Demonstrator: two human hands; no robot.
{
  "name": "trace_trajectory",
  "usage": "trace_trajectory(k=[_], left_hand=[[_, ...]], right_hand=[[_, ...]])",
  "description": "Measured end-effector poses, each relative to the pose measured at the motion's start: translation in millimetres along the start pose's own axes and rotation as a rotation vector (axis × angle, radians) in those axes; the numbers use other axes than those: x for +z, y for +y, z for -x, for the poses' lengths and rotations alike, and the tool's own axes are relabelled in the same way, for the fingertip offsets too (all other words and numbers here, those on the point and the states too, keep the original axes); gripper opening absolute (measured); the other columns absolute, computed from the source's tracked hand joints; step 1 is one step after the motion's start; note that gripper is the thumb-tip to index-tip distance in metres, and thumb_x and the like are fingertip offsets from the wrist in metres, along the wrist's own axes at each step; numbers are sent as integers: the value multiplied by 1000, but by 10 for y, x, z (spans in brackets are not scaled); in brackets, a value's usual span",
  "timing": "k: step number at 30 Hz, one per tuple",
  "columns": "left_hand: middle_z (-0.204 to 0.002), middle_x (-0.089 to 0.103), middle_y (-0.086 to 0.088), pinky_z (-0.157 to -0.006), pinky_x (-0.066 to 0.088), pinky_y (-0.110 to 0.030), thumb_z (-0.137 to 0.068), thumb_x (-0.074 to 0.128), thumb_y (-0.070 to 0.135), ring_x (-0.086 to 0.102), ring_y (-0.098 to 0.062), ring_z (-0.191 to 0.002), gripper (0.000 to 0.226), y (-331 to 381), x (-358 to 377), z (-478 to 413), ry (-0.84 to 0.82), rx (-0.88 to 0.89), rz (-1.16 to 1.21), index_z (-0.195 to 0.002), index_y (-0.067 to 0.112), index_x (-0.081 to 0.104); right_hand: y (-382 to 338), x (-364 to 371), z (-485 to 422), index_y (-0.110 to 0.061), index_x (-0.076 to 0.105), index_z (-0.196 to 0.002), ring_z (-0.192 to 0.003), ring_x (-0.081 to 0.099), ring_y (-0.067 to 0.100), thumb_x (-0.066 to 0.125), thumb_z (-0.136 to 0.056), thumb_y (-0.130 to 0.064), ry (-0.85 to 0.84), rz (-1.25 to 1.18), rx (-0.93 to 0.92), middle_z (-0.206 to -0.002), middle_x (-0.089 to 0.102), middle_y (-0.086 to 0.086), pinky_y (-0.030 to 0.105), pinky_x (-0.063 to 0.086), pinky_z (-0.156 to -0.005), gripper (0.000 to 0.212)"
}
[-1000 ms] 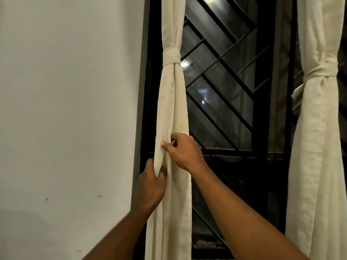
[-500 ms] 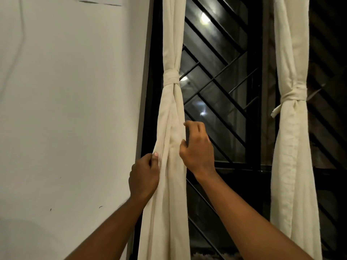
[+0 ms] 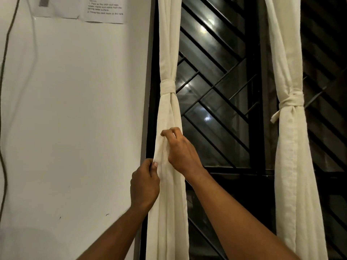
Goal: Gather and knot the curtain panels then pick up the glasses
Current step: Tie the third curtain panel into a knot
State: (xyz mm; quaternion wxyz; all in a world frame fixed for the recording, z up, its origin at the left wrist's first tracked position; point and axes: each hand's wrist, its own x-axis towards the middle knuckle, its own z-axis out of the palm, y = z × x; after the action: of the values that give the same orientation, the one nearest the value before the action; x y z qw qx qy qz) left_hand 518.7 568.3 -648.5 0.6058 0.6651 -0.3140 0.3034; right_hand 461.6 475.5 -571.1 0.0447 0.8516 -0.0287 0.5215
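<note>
Right-hand fingers (image 3: 170, 132) are curled, pinching a fold at the front of the left curtain panel (image 3: 169, 212). The left thumb (image 3: 154, 167) presses the panel's outer edge against that hand's curled fingers, so both hands grasp cloth and neither is released. The right hand (image 3: 181, 152) sits higher, with the left hand (image 3: 144, 184) just below and beside it, both under the knot (image 3: 167, 87) and apart from it. The panel hangs along the left edge of the window frame (image 3: 151, 91), next to the white wall (image 3: 75, 119). The right curtain panel (image 3: 289, 175) hangs well apart, with its own tie (image 3: 291, 102) and a loose tail sticking out to the left. Both panels look tied already, so this reads as tidying folds below the knot, with the glasses step not started. Risks: a hard downward tug from either pinch could slacken or slide the knot or drag the cloth at its top fixing. Pulling the two pinches apart could spread the gathered folds, and thin cloth could slip from the thumb pinch. Hidden or unclear: the glasses are not in view anywhere. The curtain tops and hems are cut off, and the left fingertips are behind cloth. The print on the paper notice (image 3: 104, 10) at top left is too blurred to read. A cable (image 3: 5, 53) runs down the wall with its ends cut off. Bright spots behind the diagonal grille (image 3: 216, 76) are likely reflections, source unclear.
</note>
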Motion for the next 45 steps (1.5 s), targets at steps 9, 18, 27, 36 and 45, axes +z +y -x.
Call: trace_trajectory(k=[9,18,27,36,45], left_hand=[[-108,67,-2,-93,50,-38,-97,48,16,65,-20,-94,26,22,-8,90,-43,-44,33,-121,11,58],[-104,63,6,-96,48,-35,-97,49,14,61,-10,-90,27,22,-62,126,-98,-47,103,-122,13,57],[-143,36,3,-96,47,-40,-71,67,62,46,-19,-123,90,-360,59,464,-48,-86,-153,-142,27,25],[-108,65,-5,-81,52,-33,-91,55,33,65,-23,-91,46,-705,167,735,-119,-240,-321,-132,16,41],[-121,58,-1,-92,46,-28,-93,46,30,60,-20,-109,43,-1689,191,2014,-603,-595,-492,-134,20,43]], right_hand=[[-159,94,-91,-22,58,-117,-98,53,19,52,-91,-50,-79,-39,-143,-116,51,3,34,48,-85,39],[-169,130,-127,-23,55,-133,-121,45,30,58,-85,-38,-14,90,-275,-117,57,11,49,42,-98,51],[-373,224,-263,-14,71,-106,-101,60,21,50,-84,-2,-215,-220,-29,-111,61,4,28,50,-83,33],[-620,486,-87,-16,73,-81,-69,63,18,56,-73,-17,-329,7,-133,-79,69,-2,33,57,-67,18],[-531,1417,1914,-1,65,-98,-94,64,33,62,-85,-13,-1037,105,55,-101,64,17,36,49,-77,17]])
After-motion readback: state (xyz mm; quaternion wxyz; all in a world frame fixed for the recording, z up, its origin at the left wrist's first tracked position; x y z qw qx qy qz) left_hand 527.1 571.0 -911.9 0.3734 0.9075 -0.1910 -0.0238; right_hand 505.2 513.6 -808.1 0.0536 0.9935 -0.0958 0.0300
